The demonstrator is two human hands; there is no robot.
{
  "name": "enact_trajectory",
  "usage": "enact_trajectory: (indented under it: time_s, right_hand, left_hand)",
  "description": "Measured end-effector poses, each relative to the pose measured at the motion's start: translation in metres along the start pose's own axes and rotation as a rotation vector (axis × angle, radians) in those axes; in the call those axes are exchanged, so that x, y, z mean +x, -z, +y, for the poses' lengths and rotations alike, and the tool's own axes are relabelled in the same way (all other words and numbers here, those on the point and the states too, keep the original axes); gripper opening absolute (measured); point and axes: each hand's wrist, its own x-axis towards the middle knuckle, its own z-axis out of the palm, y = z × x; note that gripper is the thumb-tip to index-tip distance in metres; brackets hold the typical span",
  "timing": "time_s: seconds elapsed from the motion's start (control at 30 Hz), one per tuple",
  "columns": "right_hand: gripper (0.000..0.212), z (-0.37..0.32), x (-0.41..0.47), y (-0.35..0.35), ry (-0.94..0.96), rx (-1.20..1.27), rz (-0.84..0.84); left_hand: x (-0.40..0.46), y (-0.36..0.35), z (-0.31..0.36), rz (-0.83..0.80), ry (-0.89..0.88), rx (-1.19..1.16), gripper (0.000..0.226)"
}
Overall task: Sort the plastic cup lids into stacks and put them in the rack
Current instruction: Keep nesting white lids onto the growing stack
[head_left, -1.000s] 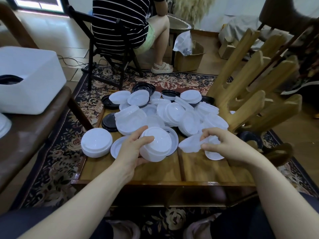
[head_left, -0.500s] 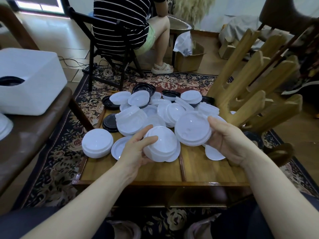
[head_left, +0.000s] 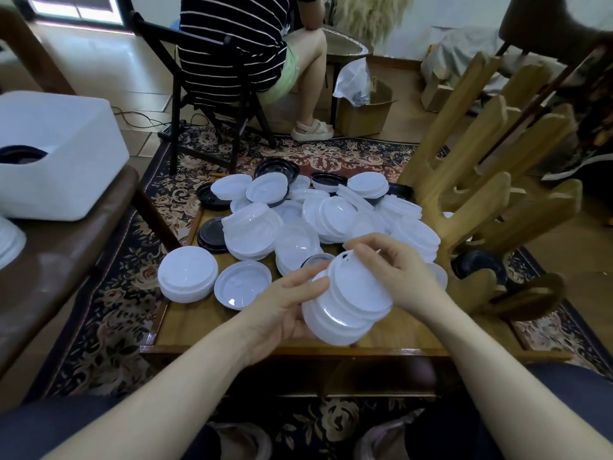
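Observation:
A stack of white lids [head_left: 345, 303] is lifted over the front of the low wooden table [head_left: 205, 323]. My left hand [head_left: 285, 307] cups the stack from the left and below. My right hand [head_left: 398, 277] grips the top white lid at its right rim, pressing it onto the stack. Behind them lies a loose pile of white lids [head_left: 331, 217] with several black lids [head_left: 212, 234] mixed in. A finished white stack [head_left: 187, 273] stands at the table's left edge, and a single upturned lid [head_left: 242, 283] lies beside it. The wooden rack [head_left: 474, 200] rises at the right.
A white box [head_left: 56, 157] sits on a brown bench [head_left: 49, 267] at left. A person in a striped top sits on a black chair [head_left: 205, 94] beyond the table. A cardboard box [head_left: 365, 111] stands on the floor behind. A patterned rug [head_left: 109, 327] lies under the table.
My right hand picked up a white lid from the pile and brought it left onto the stack. My left hand lifted the stack toward me.

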Motion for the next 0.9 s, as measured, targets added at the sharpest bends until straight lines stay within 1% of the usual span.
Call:
enact_trajectory:
  time_s: [0.03,0.1,0.17,0.3,0.33,0.4,0.5,0.53,0.6,0.63,0.67,0.7,0.73,0.8,0.9]
  right_hand:
    - [0.017,0.002,0.000,-0.003,0.043,-0.056,0.007]
    - [0.015,0.003,0.000,-0.009,0.082,-0.079,0.008]
    - [0.012,0.004,-0.001,-0.012,0.092,-0.084,0.014]
    - [0.003,0.003,-0.004,-0.015,0.120,-0.103,0.086]
    - [0.007,0.001,-0.006,-0.015,0.113,-0.101,0.066]
    - [0.022,-0.003,-0.009,-0.014,0.066,-0.107,-0.032]
    - [0.063,-0.003,-0.010,-0.011,0.026,-0.228,-0.164]
    - [0.071,-0.003,-0.010,-0.009,0.026,-0.231,-0.184]
    - [0.079,-0.003,-0.010,-0.003,0.032,-0.154,-0.219]
    - [0.088,-0.001,-0.010,0.001,0.045,-0.117,-0.237]
    - [0.095,0.000,-0.009,0.005,0.069,-0.103,-0.251]
    - [0.098,0.000,-0.009,0.007,0.098,-0.098,-0.254]
    - [0.096,0.000,-0.009,0.007,0.128,-0.097,-0.247]
    - [0.086,-0.002,-0.009,0.005,0.190,-0.112,-0.234]
    - [0.075,-0.003,-0.010,0.002,0.259,-0.142,-0.277]
  left_hand:
    - [0.000,-0.001,-0.001,-0.008,-0.001,0.011,0.049]
    - [0.000,-0.001,-0.004,0.004,-0.020,0.023,0.049]
    - [0.001,-0.001,-0.005,0.041,-0.057,0.013,0.050]
    - [0.003,-0.002,-0.002,0.109,-0.089,-0.030,0.056]
    - [0.003,-0.002,-0.001,0.114,-0.089,-0.028,0.056]
    - [0.002,-0.002,-0.001,0.120,-0.090,-0.020,0.055]
    - [0.002,-0.001,0.000,0.146,-0.081,-0.036,0.051]
    - [0.001,-0.001,0.002,0.160,-0.073,-0.043,0.052]
    - [0.002,-0.001,0.007,0.167,-0.051,-0.034,0.050]
    - [0.002,0.000,0.009,0.164,-0.039,-0.032,0.051]
    - [0.001,0.001,0.011,0.160,-0.028,-0.043,0.054]
    - [0.001,0.002,0.013,0.152,-0.022,-0.056,0.058]
    - [0.001,0.003,0.013,0.139,-0.015,-0.065,0.061]
    - [0.001,0.003,0.013,0.104,-0.002,-0.059,0.061]
    - [0.000,0.002,0.011,0.084,0.003,-0.027,0.060]
